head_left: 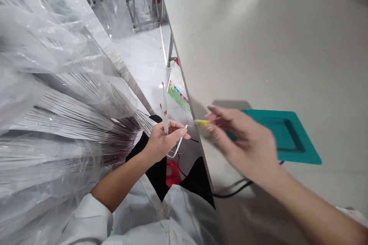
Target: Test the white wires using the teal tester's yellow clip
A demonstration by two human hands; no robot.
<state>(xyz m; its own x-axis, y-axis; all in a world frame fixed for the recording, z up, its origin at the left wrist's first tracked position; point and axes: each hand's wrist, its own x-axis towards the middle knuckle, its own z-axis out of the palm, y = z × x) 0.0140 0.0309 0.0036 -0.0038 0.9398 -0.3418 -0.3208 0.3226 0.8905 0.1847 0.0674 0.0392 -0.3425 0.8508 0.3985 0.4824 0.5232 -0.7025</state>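
Well left of the table (258, 53), I had clear plastic sheeting (51, 53) draped over a thick bundle of pale wires (80, 115), darker and purplish on the side facing the table. Plenty lay there; whether any had been dealt with, I couldn't tell.

Just off the table's left edge, the left hand (166, 138) had its fingers closed around a few white wires (166, 122). Some stood upright with reddish tips, and a bent wire (180, 143) curved up, its red end leaning toward the table.

At that same edge of the table I saw the yellow piece (201, 122), near the bent wire's tip but apart from it. So I judged the work to be partway: wire and piece were both taken up, yet not joined. A black cable (230, 195) crossed the table's edge nearer the body. Over the table, the right hand (244, 141) was blurred, though its fingers looked narrow, pinching the yellow piece. Beyond it, on the table, lay a teal tray (310, 149), partly hidden by that hand.
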